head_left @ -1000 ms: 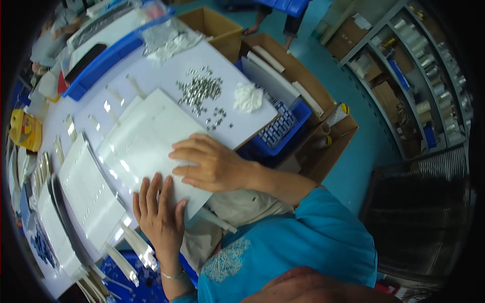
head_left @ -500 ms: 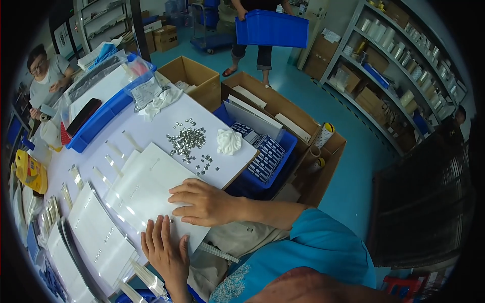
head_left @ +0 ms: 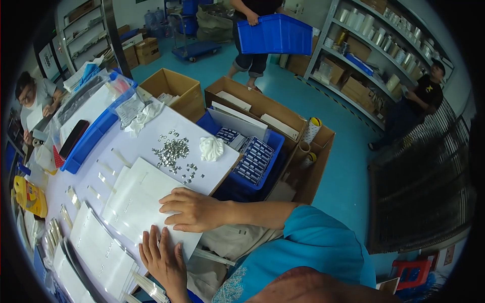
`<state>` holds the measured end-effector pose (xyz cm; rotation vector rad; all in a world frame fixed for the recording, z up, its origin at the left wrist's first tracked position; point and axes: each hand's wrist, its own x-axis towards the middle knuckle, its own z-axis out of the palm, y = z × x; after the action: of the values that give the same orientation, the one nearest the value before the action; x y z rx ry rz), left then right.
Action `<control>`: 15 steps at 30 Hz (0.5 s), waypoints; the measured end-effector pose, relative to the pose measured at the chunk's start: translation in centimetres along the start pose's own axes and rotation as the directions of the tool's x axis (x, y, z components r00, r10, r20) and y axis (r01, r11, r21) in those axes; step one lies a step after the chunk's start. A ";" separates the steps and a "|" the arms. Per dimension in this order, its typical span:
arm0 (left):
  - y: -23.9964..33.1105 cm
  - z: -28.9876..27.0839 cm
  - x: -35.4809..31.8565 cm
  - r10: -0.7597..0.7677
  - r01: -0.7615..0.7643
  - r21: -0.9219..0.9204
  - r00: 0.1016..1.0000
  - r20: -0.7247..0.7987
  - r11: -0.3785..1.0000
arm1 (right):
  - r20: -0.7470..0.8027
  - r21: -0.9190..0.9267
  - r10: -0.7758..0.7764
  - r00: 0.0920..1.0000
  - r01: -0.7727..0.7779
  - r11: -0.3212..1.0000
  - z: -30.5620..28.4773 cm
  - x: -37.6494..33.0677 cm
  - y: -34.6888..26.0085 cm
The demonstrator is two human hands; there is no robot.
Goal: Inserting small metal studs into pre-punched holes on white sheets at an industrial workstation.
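A white flat panel [head_left: 144, 194] with small markings lies at the near edge of the table, partly over another sheet. My right hand [head_left: 189, 209] rests palm down on its near right part, fingers stretched out and a little apart. My left hand [head_left: 164, 260] lies on the panel's near edge, just below the right, with fingers extended and thumb out to the side. Neither hand grips anything. Beyond the panel is a loose pile of small shiny metal pieces [head_left: 172, 152], beside a crumpled white cloth [head_left: 211, 149].
More white panels [head_left: 103, 252] with clear strips lie on the left. A blue tray [head_left: 96, 146] and a yellow bottle [head_left: 30, 197] stand farther back. Right of the table are a blue bin [head_left: 275, 146] of packed pieces and cardboard boxes [head_left: 252, 103]. A person carries a blue crate [head_left: 275, 34].
The view has shifted, so the table sits lower and farther left. Both hands stay flat on the panel. The person with the crate has moved, and another person shows at the right.
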<state>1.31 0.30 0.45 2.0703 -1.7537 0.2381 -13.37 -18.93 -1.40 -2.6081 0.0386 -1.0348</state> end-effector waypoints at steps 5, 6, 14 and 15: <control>0.0 0.0 0.2 0.012 -0.013 -0.026 0.999 -0.036 1.000 | -0.043 -0.016 -0.019 0.999 0.018 1.000 0.3 0.0 0.2; -0.2 0.1 0.0 0.021 -0.021 -0.026 0.999 -0.026 0.999 | -0.049 -0.003 -0.014 0.999 0.014 1.000 0.5 -0.1 0.1; -2.7 1.6 -0.9 0.131 -0.133 -0.021 0.989 -0.068 0.991 | -0.009 0.027 -0.008 1.000 0.008 1.000 0.7 -0.3 -0.1; -2.9 1.7 -0.9 0.140 -0.142 -0.027 0.987 -0.074 0.989 | -0.002 0.030 -0.008 1.000 0.008 1.000 0.7 -0.3 -0.1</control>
<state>3.70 0.81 -2.00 1.8931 -1.8499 0.3200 -13.13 -18.55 -2.09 -2.5825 0.0137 -1.0331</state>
